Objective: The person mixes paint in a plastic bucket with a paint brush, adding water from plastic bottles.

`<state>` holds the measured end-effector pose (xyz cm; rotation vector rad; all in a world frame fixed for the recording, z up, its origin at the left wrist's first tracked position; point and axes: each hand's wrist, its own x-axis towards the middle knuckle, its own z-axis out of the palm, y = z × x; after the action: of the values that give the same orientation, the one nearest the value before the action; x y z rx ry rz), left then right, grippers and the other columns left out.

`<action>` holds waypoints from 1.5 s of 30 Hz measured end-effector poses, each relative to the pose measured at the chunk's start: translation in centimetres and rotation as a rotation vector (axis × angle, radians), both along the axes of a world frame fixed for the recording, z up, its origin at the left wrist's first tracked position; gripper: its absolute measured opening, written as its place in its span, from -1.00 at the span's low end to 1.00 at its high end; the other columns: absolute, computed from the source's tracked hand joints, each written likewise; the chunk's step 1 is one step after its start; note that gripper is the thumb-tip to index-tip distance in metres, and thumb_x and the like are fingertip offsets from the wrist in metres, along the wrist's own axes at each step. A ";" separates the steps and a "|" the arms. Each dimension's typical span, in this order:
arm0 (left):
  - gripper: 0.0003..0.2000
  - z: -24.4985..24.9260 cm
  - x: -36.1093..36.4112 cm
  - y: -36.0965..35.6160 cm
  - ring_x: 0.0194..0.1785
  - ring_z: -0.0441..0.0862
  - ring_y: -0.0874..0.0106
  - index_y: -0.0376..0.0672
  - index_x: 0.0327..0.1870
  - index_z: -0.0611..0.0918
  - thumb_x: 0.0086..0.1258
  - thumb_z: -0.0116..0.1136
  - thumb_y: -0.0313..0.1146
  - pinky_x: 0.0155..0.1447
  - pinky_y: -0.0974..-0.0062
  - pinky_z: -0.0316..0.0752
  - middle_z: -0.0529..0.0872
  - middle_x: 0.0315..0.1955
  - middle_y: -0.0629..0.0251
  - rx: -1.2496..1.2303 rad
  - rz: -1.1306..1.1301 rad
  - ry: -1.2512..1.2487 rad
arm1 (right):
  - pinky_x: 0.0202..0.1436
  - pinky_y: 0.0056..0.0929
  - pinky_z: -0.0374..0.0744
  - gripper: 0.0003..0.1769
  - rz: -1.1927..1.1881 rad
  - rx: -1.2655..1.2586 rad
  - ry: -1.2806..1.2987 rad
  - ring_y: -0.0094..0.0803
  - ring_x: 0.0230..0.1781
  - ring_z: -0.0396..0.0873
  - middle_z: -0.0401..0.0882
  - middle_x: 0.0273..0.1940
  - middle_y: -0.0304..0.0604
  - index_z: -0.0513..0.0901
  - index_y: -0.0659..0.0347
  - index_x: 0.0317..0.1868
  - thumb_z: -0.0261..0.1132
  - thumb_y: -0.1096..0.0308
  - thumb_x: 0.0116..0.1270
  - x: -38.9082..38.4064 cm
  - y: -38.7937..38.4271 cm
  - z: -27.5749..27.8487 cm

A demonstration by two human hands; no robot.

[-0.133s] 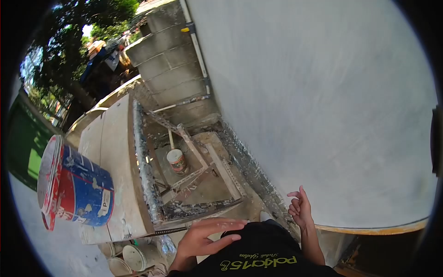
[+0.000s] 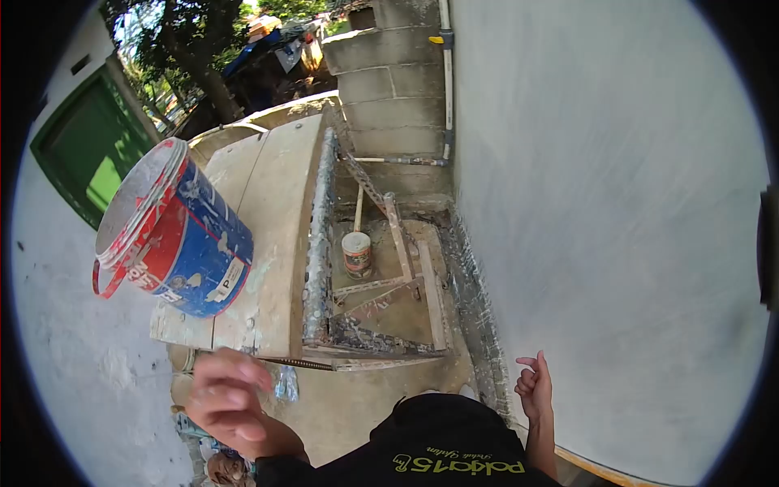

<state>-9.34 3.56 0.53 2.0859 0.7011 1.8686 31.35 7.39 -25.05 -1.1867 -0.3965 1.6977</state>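
Note:
My left hand (image 2: 230,402) is raised in front of the near end of a paint-spattered wooden plank top (image 2: 276,235). Its fingers are loosely bent and apart, a little blurred, with nothing seen in them. On the plank top stands a blue and red paint bucket (image 2: 213,252), spattered and uncovered, its red handle hanging down. My right hand (image 2: 534,390) is low beside the pale wall (image 2: 617,227). One finger points up while others curl, and I see nothing held there.
A paint-crusted metal frame (image 2: 318,243) carries the planks. Inside its outline, on the ground, is a small can (image 2: 357,254) with a wooden handle rising behind it. A plastic bottle (image 2: 286,383) lies below the planks. Grey blocks (image 2: 389,89) and a pipe (image 2: 447,97) stand behind.
The view has swung, so the bucket and frame appear farther right. My left hand has left the front of the black shirt and gone left toward the planks. My right hand keeps its pose.

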 end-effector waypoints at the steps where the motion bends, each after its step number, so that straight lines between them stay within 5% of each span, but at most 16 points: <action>1: -0.42 1.8 -1.4 -0.4 0.18 0.55 0.26 -0.23 0.29 0.44 0.33 0.36 -0.18 0.05 0.31 0.52 0.49 0.25 -0.11 0.117 0.476 0.007 | -0.58 -0.58 0.07 -0.52 0.059 0.023 -0.021 -0.64 -0.73 -0.03 0.00 -0.72 -0.48 0.57 0.20 -0.09 0.05 -0.09 0.55 -0.1 0.8 -0.2; 2: -0.32 4.7 -1.7 0.0 0.38 0.36 0.19 -0.13 0.40 0.34 0.31 0.36 -0.15 0.23 0.15 0.42 0.39 0.33 -0.07 0.057 0.986 0.042 | -0.55 -0.58 0.09 -0.55 0.114 0.047 -0.032 -0.64 -0.70 0.00 0.04 -0.70 -0.47 0.56 0.21 -0.06 0.06 -0.06 0.56 -0.6 1.6 -0.5; 3: -0.23 6.0 -3.5 1.1 0.44 0.27 0.10 -0.17 0.43 0.30 0.26 0.41 -0.09 0.32 0.05 0.38 0.28 0.42 -0.03 0.098 1.243 0.084 | -0.52 -0.58 0.12 -0.57 0.158 0.069 -0.043 -0.64 -0.67 0.03 0.07 -0.67 -0.46 0.56 0.21 -0.02 0.07 -0.02 0.56 -1.1 2.3 -0.6; 6: -0.14 7.3 -6.5 2.6 0.50 0.18 0.05 -0.15 0.43 0.29 0.14 0.52 -0.08 0.43 -0.08 0.29 0.25 0.41 -0.05 -0.165 1.492 0.202 | -0.41 -0.57 0.21 -0.64 0.275 0.134 -0.011 -0.64 -0.57 0.14 0.20 -0.59 -0.42 0.53 0.22 0.06 0.06 0.09 0.58 -1.6 4.2 0.0; 10: -0.14 7.7 -9.7 3.3 0.41 0.34 0.06 -0.12 0.34 0.38 0.01 0.61 -0.10 0.37 -0.10 0.39 0.35 0.31 -0.07 -0.228 1.237 0.047 | -0.38 -0.58 0.25 -0.67 0.362 0.162 0.005 -0.63 -0.55 0.18 0.24 -0.56 -0.40 0.52 0.22 0.07 0.07 0.13 0.58 -2.2 5.2 0.8; 13: -0.23 9.6 -9.5 2.8 0.23 0.56 0.05 -0.14 0.24 0.40 0.03 0.62 -0.13 0.13 0.25 0.62 0.45 0.26 -0.10 -0.383 1.075 -0.045 | -0.37 -0.58 0.28 -0.70 0.433 0.153 0.081 -0.64 -0.50 0.21 0.26 -0.52 -0.39 0.53 0.24 0.07 0.08 0.18 0.58 -3.2 5.9 1.8; 17: -0.38 10.7 -10.9 2.8 0.20 0.59 0.11 -0.17 0.05 0.47 0.02 0.63 -0.25 0.08 0.32 0.63 0.57 0.11 0.07 -0.240 1.241 0.303 | -0.33 -0.58 0.29 -0.69 0.518 0.229 0.123 -0.63 -0.47 0.22 0.26 -0.50 -0.38 0.53 0.25 0.09 0.06 0.19 0.59 -4.0 6.4 3.6; 18: -0.35 10.5 -9.5 2.8 0.18 0.58 0.18 -0.17 -0.02 0.48 -0.10 0.68 -0.24 0.10 0.31 0.72 0.29 0.29 0.06 -0.232 1.171 0.198 | -0.32 -0.58 0.30 -0.69 0.532 0.260 0.125 -0.63 -0.47 0.22 0.27 -0.50 -0.38 0.53 0.26 0.10 0.06 0.19 0.59 -3.8 6.7 4.3; 24: -0.37 10.0 1.1 3.9 0.20 0.57 0.16 -0.16 -0.02 0.52 -0.16 0.68 -0.40 0.21 0.22 0.70 0.12 0.38 0.06 0.148 0.853 0.335 | -0.30 -0.58 0.32 -0.72 0.406 0.636 0.049 -0.62 -0.48 0.23 0.30 -0.51 -0.36 0.51 0.31 0.11 0.06 0.28 0.58 -2.3 6.7 12.8; 28: -0.50 5.7 8.3 6.2 0.39 0.35 -0.18 -0.18 -0.11 0.56 -0.07 0.62 -0.45 0.31 0.03 0.58 -0.13 0.49 -0.14 0.280 0.590 0.396 | -0.30 -0.58 0.33 -0.71 0.154 0.998 -0.108 -0.62 -0.47 0.29 0.37 -0.50 -0.33 0.51 0.35 0.10 0.16 0.32 0.51 0.4 3.5 18.4; 32: -0.40 -1.3 14.1 7.9 0.41 0.32 -0.16 -0.04 0.07 0.44 0.01 0.53 -0.51 0.33 -0.04 0.51 -0.19 0.52 -0.16 0.199 0.263 0.316 | -0.30 -0.48 0.40 -0.63 -0.159 1.110 -0.609 -0.51 -0.43 0.42 0.52 -0.39 -0.27 0.61 0.35 0.01 0.42 0.36 0.24 1.7 -1.9 21.6; 35: -0.30 -6.3 17.9 7.4 0.43 0.30 -0.12 0.06 0.22 0.31 0.07 0.45 -0.55 0.33 -0.05 0.50 -0.17 0.51 -0.18 -0.102 -0.019 0.091 | -0.21 -0.43 0.40 -0.59 -0.035 1.292 -1.206 -0.39 -0.39 0.44 0.54 -0.38 -0.21 0.65 0.28 -0.01 0.48 0.29 0.17 1.8 -3.3 23.2; 39: -0.15 -11.5 21.3 6.1 0.45 0.27 -0.07 0.21 0.41 0.15 0.15 0.35 -0.59 0.33 -0.05 0.48 -0.14 0.51 -0.21 -0.702 -0.437 -0.328 | -0.10 -0.32 0.45 -0.56 0.229 1.037 -1.691 -0.24 -0.21 0.51 0.58 -0.31 -0.14 0.69 0.16 0.01 0.44 0.10 0.20 0.4 -4.7 21.4; 40: -0.03 -14.1 20.9 6.4 0.44 0.30 0.01 0.22 0.49 -0.09 0.17 0.29 -0.59 0.31 -0.04 0.49 -0.04 0.50 -0.22 -0.594 -0.303 -0.036 | -0.09 -0.29 0.48 -0.55 0.293 0.957 -1.763 -0.22 -0.17 0.53 0.60 -0.28 -0.12 0.69 0.15 0.02 0.43 0.06 0.22 0.4 -5.0 20.1; 43: 0.06 -18.4 20.6 6.0 0.46 0.26 0.04 0.24 0.55 -0.28 0.23 0.26 -0.58 0.29 0.02 0.52 -0.01 0.49 -0.23 -0.527 -0.306 0.252 | -0.07 -0.29 0.49 -0.55 0.626 0.715 -1.626 -0.21 -0.10 0.57 0.62 -0.23 -0.08 0.68 0.10 0.06 0.38 0.02 0.28 2.2 -5.9 16.4; 45: -0.08 -19.8 20.9 5.7 0.44 0.27 -0.10 0.22 0.46 0.02 0.17 0.37 -0.57 0.30 0.00 0.53 -0.11 0.50 -0.23 -0.415 -0.402 0.270 | -0.10 -0.26 0.50 -0.56 0.672 0.652 -1.516 -0.18 -0.13 0.58 0.63 -0.26 -0.09 0.65 0.10 0.06 0.36 0.00 0.31 2.5 -6.7 14.1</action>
<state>11.52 9.30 -19.25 2.0282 0.6046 1.1341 33.83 0.68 -10.95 -1.6858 -2.2353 0.6216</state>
